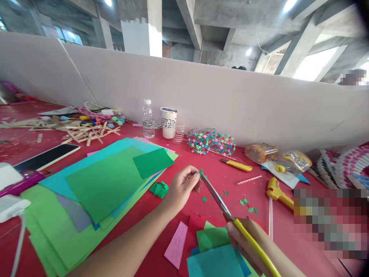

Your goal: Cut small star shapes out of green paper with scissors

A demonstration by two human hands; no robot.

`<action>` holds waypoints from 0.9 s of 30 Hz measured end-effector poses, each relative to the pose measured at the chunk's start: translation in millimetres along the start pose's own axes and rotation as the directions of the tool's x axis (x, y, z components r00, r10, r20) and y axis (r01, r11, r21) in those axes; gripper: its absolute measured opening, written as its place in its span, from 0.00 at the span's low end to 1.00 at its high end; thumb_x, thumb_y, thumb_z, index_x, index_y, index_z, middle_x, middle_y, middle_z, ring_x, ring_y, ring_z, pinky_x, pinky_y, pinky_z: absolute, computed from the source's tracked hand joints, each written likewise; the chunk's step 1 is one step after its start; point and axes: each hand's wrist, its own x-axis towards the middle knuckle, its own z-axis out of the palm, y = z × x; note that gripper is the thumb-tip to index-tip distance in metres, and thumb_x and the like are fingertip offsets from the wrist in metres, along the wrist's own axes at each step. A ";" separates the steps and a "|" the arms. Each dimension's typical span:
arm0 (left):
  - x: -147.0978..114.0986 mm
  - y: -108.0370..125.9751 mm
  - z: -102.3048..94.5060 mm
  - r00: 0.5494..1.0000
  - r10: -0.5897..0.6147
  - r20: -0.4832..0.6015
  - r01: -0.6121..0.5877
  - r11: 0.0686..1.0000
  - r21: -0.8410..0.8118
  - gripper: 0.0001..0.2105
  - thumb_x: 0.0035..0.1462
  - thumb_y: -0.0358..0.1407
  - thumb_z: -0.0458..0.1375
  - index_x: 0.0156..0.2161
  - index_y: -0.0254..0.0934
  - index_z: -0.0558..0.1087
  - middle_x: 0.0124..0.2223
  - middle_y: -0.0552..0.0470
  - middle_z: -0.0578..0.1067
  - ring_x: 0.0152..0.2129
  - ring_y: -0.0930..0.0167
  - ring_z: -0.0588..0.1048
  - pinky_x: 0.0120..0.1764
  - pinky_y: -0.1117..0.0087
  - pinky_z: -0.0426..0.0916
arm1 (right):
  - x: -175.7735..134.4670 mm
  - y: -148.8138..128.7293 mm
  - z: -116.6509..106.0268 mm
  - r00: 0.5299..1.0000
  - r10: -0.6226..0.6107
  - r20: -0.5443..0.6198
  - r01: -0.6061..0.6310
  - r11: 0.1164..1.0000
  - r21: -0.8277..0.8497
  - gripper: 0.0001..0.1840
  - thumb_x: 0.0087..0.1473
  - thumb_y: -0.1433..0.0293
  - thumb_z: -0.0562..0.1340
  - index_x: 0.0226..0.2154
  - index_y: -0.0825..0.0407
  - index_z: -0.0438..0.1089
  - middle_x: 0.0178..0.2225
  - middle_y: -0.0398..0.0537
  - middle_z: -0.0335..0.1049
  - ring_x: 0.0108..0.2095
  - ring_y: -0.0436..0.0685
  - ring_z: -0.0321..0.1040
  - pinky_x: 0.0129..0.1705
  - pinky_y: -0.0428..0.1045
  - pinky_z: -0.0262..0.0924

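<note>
Paper scrap (201, 172) is tiny, thin and green, kinda pointy like the loose stars (204, 199) on the red table (184, 154). Left hand (186, 181) pinches it between thumb and forefinger, up at the tips of the scissors (236, 224). Should be near weightless but easy to crease, so I'd nip one edge lightly, clear of the blades. Right hand (255, 230) has fingers curled around the yellow handle.

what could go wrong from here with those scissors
The left hand pinches the green piece right by the tips of the scissors, so a slip might nick a finger. The green piece is tiny, so one cut too deep could spoil it. Loose green stars lie near the right hand, which might scatter them.
</note>
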 end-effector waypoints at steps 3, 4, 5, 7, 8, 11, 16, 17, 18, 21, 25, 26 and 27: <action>0.8 0.4 -1.0 1.000 -0.005 0.001 0.005 1.000 -0.011 0.09 0.55 0.40 0.54 0.29 0.37 0.66 0.22 0.56 0.69 0.19 0.75 0.67 0.25 0.75 0.62 | 0.1 1.3 0.1 1.000 0.031 0.001 -0.031 0.999 0.022 0.28 0.52 0.45 0.54 0.18 0.51 0.57 0.08 0.34 0.47 0.14 0.46 0.51 0.18 0.42 0.43; 1.0 0.5 -1.1 1.000 -0.009 -0.003 0.008 1.000 -0.017 0.09 0.54 0.40 0.55 0.29 0.37 0.66 0.22 0.56 0.69 0.19 0.75 0.67 0.25 0.74 0.61 | 0.1 1.6 0.6 0.999 0.031 -0.006 -0.031 0.999 0.026 0.28 0.51 0.45 0.55 0.18 0.51 0.57 0.09 0.34 0.47 0.14 0.46 0.51 0.18 0.42 0.44; 1.1 0.5 -1.0 1.000 -0.017 -0.005 0.017 0.999 -0.029 0.09 0.54 0.40 0.55 0.29 0.36 0.66 0.22 0.56 0.70 0.19 0.75 0.68 0.25 0.74 0.61 | 0.1 1.7 1.2 1.000 0.025 -0.015 -0.024 0.999 0.028 0.28 0.51 0.45 0.55 0.18 0.51 0.57 0.09 0.34 0.47 0.14 0.47 0.52 0.18 0.42 0.44; 0.9 0.4 -0.5 0.999 -0.045 0.001 0.045 0.997 -0.069 0.09 0.54 0.40 0.55 0.29 0.36 0.67 0.23 0.55 0.70 0.19 0.75 0.68 0.25 0.74 0.61 | 0.2 1.4 2.3 0.999 0.008 -0.032 -0.007 1.000 0.027 0.29 0.50 0.43 0.54 0.17 0.51 0.57 0.09 0.35 0.47 0.16 0.48 0.54 0.19 0.42 0.45; 0.7 0.4 -0.1 0.998 -0.064 0.011 0.064 0.994 -0.093 0.09 0.54 0.39 0.54 0.28 0.36 0.67 0.24 0.55 0.71 0.19 0.75 0.69 0.25 0.74 0.61 | 0.4 1.0 2.5 0.999 0.004 -0.040 -0.003 1.000 0.026 0.30 0.50 0.42 0.53 0.17 0.51 0.58 0.09 0.36 0.47 0.16 0.48 0.54 0.19 0.42 0.45; -0.3 0.5 1.1 0.994 -0.107 0.031 0.110 0.981 -0.158 0.09 0.55 0.38 0.54 0.27 0.35 0.67 0.24 0.54 0.71 0.20 0.75 0.69 0.26 0.73 0.61 | 1.3 0.4 1.8 0.999 -0.002 -0.041 0.002 1.000 0.009 0.31 0.50 0.41 0.51 0.17 0.51 0.58 0.08 0.36 0.47 0.17 0.49 0.55 0.19 0.42 0.45; -0.8 1.1 1.5 0.995 -0.095 -0.003 0.093 0.975 -0.200 0.07 0.55 0.37 0.55 0.29 0.35 0.67 0.25 0.54 0.72 0.21 0.75 0.69 0.27 0.74 0.62 | 3.8 4.5 1.0 0.998 -0.034 -0.043 0.033 0.999 -0.040 0.30 0.51 0.43 0.52 0.16 0.52 0.59 0.08 0.37 0.49 0.19 0.50 0.57 0.20 0.42 0.47; -0.7 1.1 1.3 0.996 -0.093 -0.011 0.088 0.975 -0.202 0.07 0.55 0.37 0.55 0.29 0.35 0.67 0.25 0.54 0.72 0.21 0.75 0.70 0.27 0.73 0.62 | 4.1 5.6 1.5 0.998 -0.036 -0.048 0.033 0.998 -0.046 0.30 0.52 0.44 0.52 0.16 0.52 0.59 0.08 0.37 0.48 0.19 0.50 0.57 0.20 0.42 0.47; -0.6 1.0 1.1 0.996 -0.091 -0.016 0.086 0.975 -0.204 0.07 0.55 0.37 0.55 0.29 0.36 0.67 0.25 0.54 0.72 0.21 0.75 0.70 0.27 0.73 0.62 | 4.4 6.6 2.2 0.998 -0.036 -0.052 0.033 0.998 -0.053 0.30 0.52 0.44 0.51 0.16 0.51 0.58 0.08 0.37 0.48 0.19 0.50 0.57 0.20 0.42 0.47; -0.3 0.2 0.9 0.996 -0.082 -0.022 0.076 0.976 -0.203 0.06 0.55 0.36 0.55 0.29 0.36 0.66 0.25 0.54 0.72 0.21 0.75 0.69 0.27 0.74 0.62 | 4.3 8.4 4.2 0.997 -0.041 -0.060 0.036 0.997 -0.071 0.30 0.53 0.44 0.49 0.17 0.51 0.58 0.08 0.38 0.47 0.20 0.52 0.59 0.21 0.43 0.49; -0.1 -0.7 1.5 0.997 -0.069 -0.027 0.062 0.979 -0.193 0.06 0.55 0.35 0.54 0.29 0.36 0.66 0.24 0.55 0.71 0.20 0.75 0.69 0.26 0.74 0.62 | 4.1 9.6 5.7 0.998 -0.021 -0.052 0.017 0.998 -0.065 0.30 0.53 0.44 0.48 0.18 0.50 0.58 0.09 0.37 0.48 0.19 0.51 0.59 0.21 0.43 0.48; -0.1 -0.6 1.6 0.997 -0.068 -0.030 0.061 0.980 -0.189 0.06 0.55 0.35 0.54 0.29 0.36 0.66 0.24 0.55 0.71 0.20 0.75 0.69 0.26 0.74 0.62 | 4.4 10.0 5.9 0.999 -0.016 -0.048 0.013 0.998 -0.062 0.30 0.53 0.44 0.49 0.17 0.50 0.58 0.09 0.37 0.48 0.19 0.51 0.58 0.21 0.43 0.48; -0.1 -0.4 1.8 0.997 -0.066 -0.033 0.059 0.981 -0.187 0.06 0.55 0.35 0.54 0.29 0.36 0.66 0.24 0.55 0.70 0.20 0.75 0.68 0.26 0.74 0.62 | 4.7 10.5 6.0 0.999 -0.013 -0.045 0.010 0.998 -0.056 0.30 0.53 0.44 0.49 0.17 0.50 0.58 0.09 0.37 0.48 0.18 0.50 0.58 0.21 0.44 0.47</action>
